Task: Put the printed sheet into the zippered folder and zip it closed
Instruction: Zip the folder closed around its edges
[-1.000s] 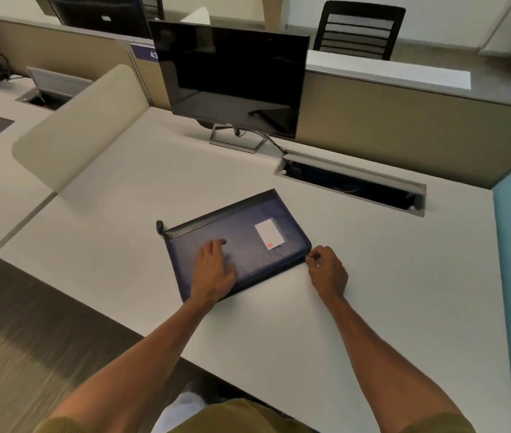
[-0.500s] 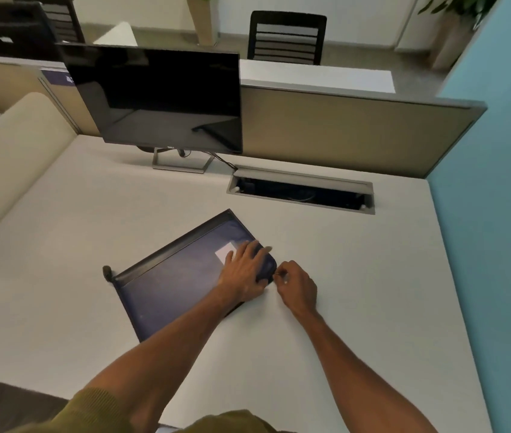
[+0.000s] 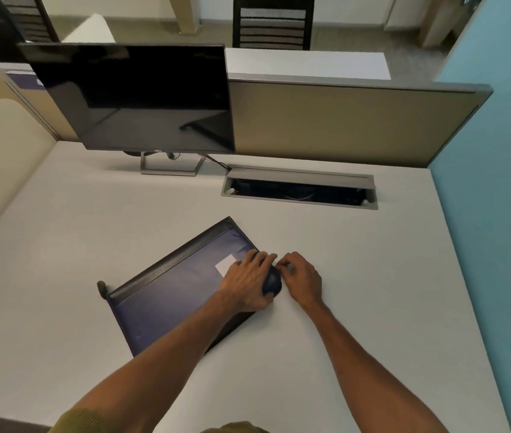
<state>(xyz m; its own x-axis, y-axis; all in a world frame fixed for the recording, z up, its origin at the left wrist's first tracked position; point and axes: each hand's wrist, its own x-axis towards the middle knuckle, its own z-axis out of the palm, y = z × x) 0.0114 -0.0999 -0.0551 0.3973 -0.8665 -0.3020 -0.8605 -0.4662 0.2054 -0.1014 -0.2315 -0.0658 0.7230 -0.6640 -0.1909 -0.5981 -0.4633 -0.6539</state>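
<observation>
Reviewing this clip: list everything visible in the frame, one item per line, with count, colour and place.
zippered folder: 1, dark blue with black edging, flat and skewed on the desk, near centre
label: 1, white, on the folder's face, partly under the left hand
desk: 1, off-white, fills the foreground
monitor: 1, black, screen off, far left of the desk on a silver stand
cable hatch: 1, grey, lid open, set into the desk behind the folder
partition: 1, tan, along the desk's far edge
chair: 1, black, beyond the partition
left hand: pressing the folder's right corner
right hand: fingers pinched at that corner; zipper pull hidden
</observation>
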